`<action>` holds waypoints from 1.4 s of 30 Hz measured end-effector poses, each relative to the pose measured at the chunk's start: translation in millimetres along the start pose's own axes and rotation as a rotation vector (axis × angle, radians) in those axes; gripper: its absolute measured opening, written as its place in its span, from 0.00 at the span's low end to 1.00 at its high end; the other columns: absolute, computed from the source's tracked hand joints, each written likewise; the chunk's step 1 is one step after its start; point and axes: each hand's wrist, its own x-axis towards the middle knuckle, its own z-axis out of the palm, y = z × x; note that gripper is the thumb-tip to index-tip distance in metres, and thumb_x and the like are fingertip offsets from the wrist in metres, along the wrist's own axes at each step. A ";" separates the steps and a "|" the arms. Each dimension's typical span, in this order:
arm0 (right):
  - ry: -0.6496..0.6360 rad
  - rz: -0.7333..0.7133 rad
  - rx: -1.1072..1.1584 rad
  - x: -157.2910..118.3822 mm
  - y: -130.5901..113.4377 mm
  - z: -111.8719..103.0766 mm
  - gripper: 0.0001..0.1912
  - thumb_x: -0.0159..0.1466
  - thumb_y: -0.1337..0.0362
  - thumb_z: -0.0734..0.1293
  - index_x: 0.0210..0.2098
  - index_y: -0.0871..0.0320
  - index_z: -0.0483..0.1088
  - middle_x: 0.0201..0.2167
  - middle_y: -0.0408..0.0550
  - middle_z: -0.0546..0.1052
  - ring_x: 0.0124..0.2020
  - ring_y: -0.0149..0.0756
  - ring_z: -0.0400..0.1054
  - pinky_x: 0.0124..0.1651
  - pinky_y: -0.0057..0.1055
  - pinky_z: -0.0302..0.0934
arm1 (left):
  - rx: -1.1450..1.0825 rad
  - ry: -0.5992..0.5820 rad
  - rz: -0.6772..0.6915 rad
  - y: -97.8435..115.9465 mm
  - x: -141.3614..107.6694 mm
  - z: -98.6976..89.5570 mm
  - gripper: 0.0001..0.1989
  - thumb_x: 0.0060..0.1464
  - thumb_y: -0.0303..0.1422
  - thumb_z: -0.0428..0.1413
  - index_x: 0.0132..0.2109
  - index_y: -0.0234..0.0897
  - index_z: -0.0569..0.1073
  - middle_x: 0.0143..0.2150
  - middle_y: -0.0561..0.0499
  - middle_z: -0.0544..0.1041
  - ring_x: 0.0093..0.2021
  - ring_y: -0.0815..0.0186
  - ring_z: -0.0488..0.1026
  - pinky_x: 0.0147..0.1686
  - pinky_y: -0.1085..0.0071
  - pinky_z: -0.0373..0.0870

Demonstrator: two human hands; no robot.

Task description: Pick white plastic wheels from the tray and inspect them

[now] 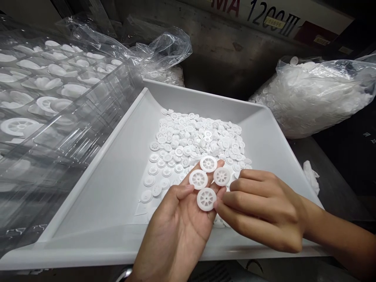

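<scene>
item: four white plastic spoked wheels [206,199] | look: matte, round central hub, thick rim | pose: tilted faces toward camera, fanned in a tight cluster | place: on fingers of open left grip [176,231] | contact: right grip [261,209] against lowest wheel's rim

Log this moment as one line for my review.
left hand: four white wheels on open palm | right hand: fingers beside them | white tray: holding loose wheels
</scene>
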 end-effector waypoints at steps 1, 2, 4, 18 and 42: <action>0.003 -0.005 0.001 -0.1 0.1 0.0 0.17 0.60 0.76 0.62 0.17 0.60 0.68 0.23 0.52 0.74 0.25 0.37 0.66 0.24 0.35 0.51 | 0.000 0.011 -0.006 0.3 -0.3 0.0 0.31 0.61 0.24 0.46 0.69 0.29 0.48 0.56 0.38 0.75 0.57 0.57 0.72 0.61 0.61 0.64; 0.006 -0.008 0.004 -0.2 0.1 0.0 0.17 0.60 0.76 0.62 0.17 0.60 0.68 0.23 0.51 0.74 0.26 0.37 0.66 0.24 0.35 0.51 | 0.002 0.016 -0.007 0.5 -0.8 -0.2 0.32 0.60 0.24 0.46 0.70 0.29 0.47 0.56 0.38 0.75 0.56 0.57 0.72 0.60 0.61 0.65; 0.012 -0.011 0.008 -0.2 -0.2 -0.1 0.17 0.60 0.77 0.61 0.17 0.60 0.67 0.22 0.51 0.73 0.25 0.37 0.66 0.25 0.35 0.52 | 0.007 0.031 -0.016 0.9 -1.7 -0.9 0.34 0.60 0.25 0.47 0.70 0.30 0.45 0.56 0.37 0.75 0.54 0.56 0.74 0.57 0.62 0.69; 0.014 -0.009 0.005 -0.7 -1.7 -0.1 0.17 0.60 0.77 0.61 0.16 0.59 0.66 0.22 0.50 0.72 0.25 0.36 0.65 0.25 0.35 0.53 | 0.012 0.031 -0.007 0.7 -2.8 1.4 0.35 0.60 0.24 0.45 0.71 0.29 0.40 0.53 0.35 0.76 0.50 0.57 0.77 0.47 0.65 0.76; -0.007 0.037 0.010 -0.2 0.0 -4.6 0.16 0.64 0.76 0.60 0.22 0.63 0.73 0.21 0.50 0.73 0.22 0.34 0.63 0.24 0.34 0.48 | -0.020 0.095 0.011 2.7 -2.2 -4.3 0.29 0.59 0.23 0.46 0.67 0.33 0.55 0.55 0.36 0.74 0.56 0.55 0.72 0.52 0.59 0.74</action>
